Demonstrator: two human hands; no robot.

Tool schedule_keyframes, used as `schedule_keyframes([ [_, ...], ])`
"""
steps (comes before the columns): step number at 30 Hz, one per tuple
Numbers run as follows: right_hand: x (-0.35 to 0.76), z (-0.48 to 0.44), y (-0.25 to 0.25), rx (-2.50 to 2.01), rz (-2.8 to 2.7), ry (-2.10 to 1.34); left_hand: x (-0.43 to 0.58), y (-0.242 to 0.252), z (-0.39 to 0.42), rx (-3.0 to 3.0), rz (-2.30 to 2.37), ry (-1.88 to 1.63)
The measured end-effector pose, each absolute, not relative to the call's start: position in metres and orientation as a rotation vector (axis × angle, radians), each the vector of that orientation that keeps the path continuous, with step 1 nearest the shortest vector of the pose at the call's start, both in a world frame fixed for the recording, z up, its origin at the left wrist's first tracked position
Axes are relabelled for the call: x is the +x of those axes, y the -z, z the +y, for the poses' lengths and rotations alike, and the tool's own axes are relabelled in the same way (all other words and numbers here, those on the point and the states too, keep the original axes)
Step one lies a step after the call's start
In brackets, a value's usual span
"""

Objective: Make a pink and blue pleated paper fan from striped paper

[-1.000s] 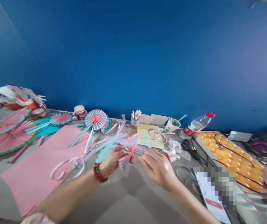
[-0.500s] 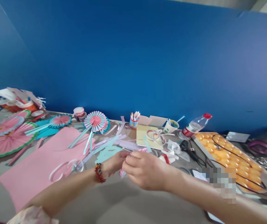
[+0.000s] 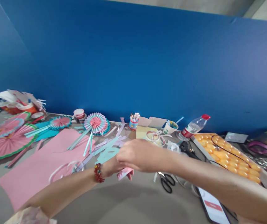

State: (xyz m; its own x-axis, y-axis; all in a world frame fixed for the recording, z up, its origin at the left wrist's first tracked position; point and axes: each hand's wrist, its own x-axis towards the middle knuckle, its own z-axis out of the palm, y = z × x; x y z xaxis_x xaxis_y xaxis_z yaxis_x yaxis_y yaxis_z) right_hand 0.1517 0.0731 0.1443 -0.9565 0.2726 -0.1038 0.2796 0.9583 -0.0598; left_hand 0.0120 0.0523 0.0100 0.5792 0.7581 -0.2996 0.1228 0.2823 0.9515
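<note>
My left hand (image 3: pixel 112 165), with a red bead bracelet (image 3: pixel 98 173) at its wrist, is closed on a small pink folded paper (image 3: pixel 125 173). Above it, my right hand (image 3: pixel 133 155) lies across the left one, its fingers bent and pressed together near the upper end of the paper. The right fingertips meet the left hand, so whether they grip the paper too cannot be seen. Black-handled scissors (image 3: pixel 167 181) lie on the grey table (image 3: pixel 128 205) below my right wrist. Mint paper strips (image 3: pixel 106 154) are just beyond the hands.
A large pink sheet (image 3: pixel 37 165) lies at the left, with paper fans (image 3: pixel 95 122) behind it. Along the blue wall stand a pen cup (image 3: pixel 133 123), a paper cup (image 3: pixel 170 127) and a bottle (image 3: pixel 192 128). A phone (image 3: pixel 214 207) lies under my right forearm.
My right hand has moved up and left over my left hand. More of the pink paper shows below them, and the scissors and phone have come into fuller view.
</note>
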Motion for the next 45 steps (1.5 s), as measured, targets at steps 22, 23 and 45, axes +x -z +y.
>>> schedule_keyframes([
  [22, 0.217, 0.103, -0.096, 1.658, 3.138, 1.709, -0.005, 0.011, 0.062, 0.858, 0.597, -0.482],
  [23, 0.222, 0.103, -0.081, 1.942, 3.011, 1.908, -0.006, 0.012, 0.062, 0.833, 0.595, -0.487],
  [45, 0.197, 0.029, 0.020, 1.825, 2.539, 2.251, -0.001, 0.011, 0.056, 0.786, 0.580, -0.607],
])
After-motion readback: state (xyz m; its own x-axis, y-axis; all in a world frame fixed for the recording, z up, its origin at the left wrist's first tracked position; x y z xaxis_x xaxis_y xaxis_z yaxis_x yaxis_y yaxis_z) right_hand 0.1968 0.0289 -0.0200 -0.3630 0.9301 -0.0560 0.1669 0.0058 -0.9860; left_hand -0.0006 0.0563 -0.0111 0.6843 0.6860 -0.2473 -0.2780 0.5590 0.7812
